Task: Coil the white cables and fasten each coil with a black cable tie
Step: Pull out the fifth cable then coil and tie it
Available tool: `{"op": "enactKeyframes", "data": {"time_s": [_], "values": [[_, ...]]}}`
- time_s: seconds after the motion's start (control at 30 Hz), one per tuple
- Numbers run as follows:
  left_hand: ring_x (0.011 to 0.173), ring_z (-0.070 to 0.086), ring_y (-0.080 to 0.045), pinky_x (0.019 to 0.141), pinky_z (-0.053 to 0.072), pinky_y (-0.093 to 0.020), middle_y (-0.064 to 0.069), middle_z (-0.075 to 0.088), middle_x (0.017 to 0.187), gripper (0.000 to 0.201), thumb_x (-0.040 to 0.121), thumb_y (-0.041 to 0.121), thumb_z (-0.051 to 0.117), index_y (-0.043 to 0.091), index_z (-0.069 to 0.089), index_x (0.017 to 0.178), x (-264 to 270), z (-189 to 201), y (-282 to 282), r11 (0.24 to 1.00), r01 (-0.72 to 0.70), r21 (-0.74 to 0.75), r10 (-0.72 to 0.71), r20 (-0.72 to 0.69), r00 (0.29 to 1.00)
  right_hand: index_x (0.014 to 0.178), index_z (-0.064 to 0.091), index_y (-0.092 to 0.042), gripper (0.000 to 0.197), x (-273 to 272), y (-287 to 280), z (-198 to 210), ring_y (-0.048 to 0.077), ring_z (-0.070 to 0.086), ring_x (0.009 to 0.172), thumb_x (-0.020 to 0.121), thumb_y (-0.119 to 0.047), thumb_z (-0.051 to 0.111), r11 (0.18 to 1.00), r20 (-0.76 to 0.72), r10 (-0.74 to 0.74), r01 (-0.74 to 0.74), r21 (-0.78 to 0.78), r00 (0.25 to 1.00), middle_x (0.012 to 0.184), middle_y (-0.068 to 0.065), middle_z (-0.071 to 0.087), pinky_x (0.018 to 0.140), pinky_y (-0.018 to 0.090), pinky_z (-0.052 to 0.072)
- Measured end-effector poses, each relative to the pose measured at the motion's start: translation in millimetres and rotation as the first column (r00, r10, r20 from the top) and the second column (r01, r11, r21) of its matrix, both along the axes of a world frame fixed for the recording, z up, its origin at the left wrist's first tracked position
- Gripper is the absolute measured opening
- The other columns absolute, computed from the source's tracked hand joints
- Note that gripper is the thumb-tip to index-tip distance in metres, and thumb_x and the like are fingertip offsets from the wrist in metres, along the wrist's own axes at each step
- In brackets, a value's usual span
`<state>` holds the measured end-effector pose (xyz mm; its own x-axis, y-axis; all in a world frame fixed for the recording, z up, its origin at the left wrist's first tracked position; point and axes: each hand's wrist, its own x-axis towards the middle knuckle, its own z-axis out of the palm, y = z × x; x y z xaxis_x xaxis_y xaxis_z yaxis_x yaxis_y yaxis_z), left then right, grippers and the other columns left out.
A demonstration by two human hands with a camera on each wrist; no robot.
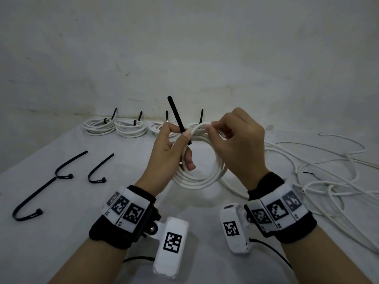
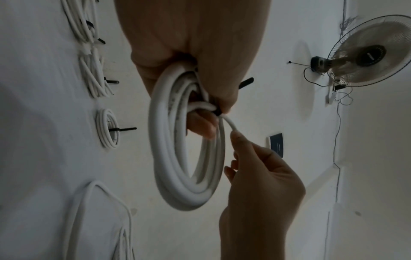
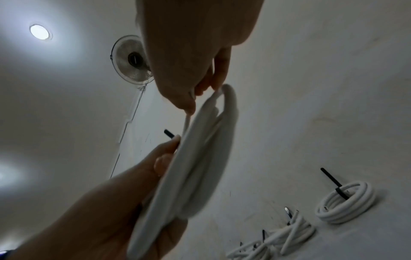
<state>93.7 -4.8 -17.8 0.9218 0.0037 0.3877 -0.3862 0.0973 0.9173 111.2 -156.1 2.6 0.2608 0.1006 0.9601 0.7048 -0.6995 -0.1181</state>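
1. Wrist-worn cameras sit nearest.
2. Left hand grips the white coil and black tie above the table.
3. Right hand pinches the cable end.
4. Loose cables sprawl right; spare ties left; finished coils behind.

The coil held above the table is plain white, and the cable tie on it is solid black. The tabletop and wall are off-white, the wall scuffed with dark marks. Three spare ties are black. The wristbands are black, carrying white blocks printed with black-and-white square codes.
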Motion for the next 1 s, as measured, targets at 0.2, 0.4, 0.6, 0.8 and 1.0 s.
{"op": "enactKeyframes", "data": {"time_s": [0.2,0.4,0.6,0.8,1.0], "values": [[0.038,0.039,-0.008,0.044,0.046,-0.024,0.007,0.044,0.046,0.006,0.098,0.020,0.048,0.017,0.046,0.093,0.8,3.2,-0.2,0.986,-0.080,-0.148,0.079,-0.010,0.997,0.063,0.058,-0.009,0.020,0.9,7.3,-5.9,0.017,0.051,0.051,0.073,-0.016,0.074,0.997,-0.145,0.032,-0.021,0.076,0.989,0.060,0.000,0.055,0.046,0.037,0.046],[0.037,0.035,-0.008,0.040,0.038,-0.021,0.008,0.044,0.046,0.008,0.097,0.020,0.051,0.018,0.046,0.090,2.8,2.9,1.2,0.972,-0.147,-0.182,0.148,-0.008,0.989,0.062,0.057,-0.011,0.018,-0.3,12.3,-9.8,0.018,0.054,0.051,0.071,-0.016,0.071,0.995,-0.195,0.038,-0.021,0.093,0.980,0.059,-0.001,0.056,0.048,0.037,0.048],[0.038,0.032,-0.005,0.038,0.032,-0.018,0.012,0.045,0.045,0.012,0.097,0.017,0.050,0.018,0.042,0.088,1.2,7.0,5.5,0.967,-0.150,-0.206,0.152,-0.007,0.988,0.064,0.062,-0.011,0.021,-4.8,21.3,-14.3,0.015,0.059,0.056,0.074,-0.023,0.076,0.987,-0.407,0.070,-0.003,0.163,0.911,0.058,-0.005,0.061,0.056,0.037,0.051],[0.040,0.026,-0.006,0.039,0.027,-0.019,0.011,0.034,0.046,0.016,0.098,0.018,0.048,0.017,0.039,0.085,0.6,11.7,10.8,0.967,-0.098,-0.235,0.090,-0.044,0.995,0.076,0.059,-0.020,0.028,-2.0,13.6,-2.1,0.003,0.056,0.072,0.067,-0.024,0.085,0.971,-0.518,0.202,-0.102,0.216,0.831,0.082,-0.004,0.060,0.066,0.015,0.045],[0.040,0.027,-0.007,0.040,0.031,-0.017,0.005,0.033,0.051,0.010,0.099,0.022,0.045,0.013,0.042,0.096,-1.9,17.3,12.5,0.953,0.039,-0.301,-0.061,-0.065,0.996,0.133,0.047,-0.025,0.052,-5.0,5.1,6.8,0.021,0.070,0.086,0.087,-0.011,0.066,0.723,-0.576,0.687,-0.494,0.483,0.442,0.106,0.004,0.068,0.077,0.032,0.057]]}}
